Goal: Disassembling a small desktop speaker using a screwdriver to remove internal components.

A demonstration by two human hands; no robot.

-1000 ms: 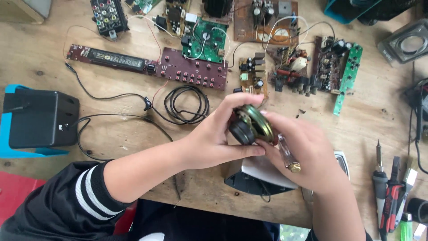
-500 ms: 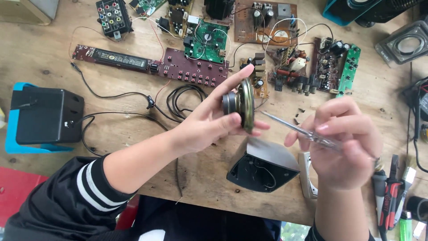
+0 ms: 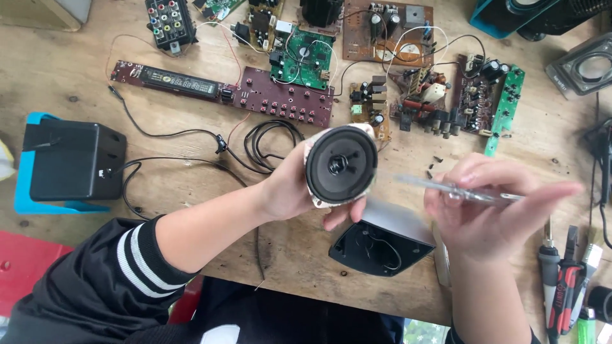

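Note:
My left hand point(image 3: 296, 185) holds a round black speaker driver point(image 3: 341, 165) above the wooden table point(image 3: 64, 83), its cone turned up toward me. A slim screwdriver point(image 3: 459, 190) with a clear handle is gripped in my right hand point(image 3: 488, 213); its shaft points left toward the driver and is blurred. Below both hands lies an open black speaker housing point(image 3: 382, 239) with thin wires inside.
Several circuit boards point(image 3: 280, 102) and a green board point(image 3: 309, 57) lie across the back. A black speaker box point(image 3: 73, 159) on a blue stand sits at left, with coiled black cable point(image 3: 271, 143). Hand tools point(image 3: 564, 286) lie at the right edge.
My left hand has turned the speaker driver from edge-on to cone facing up. My right hand has moved away to the right with the screwdriver.

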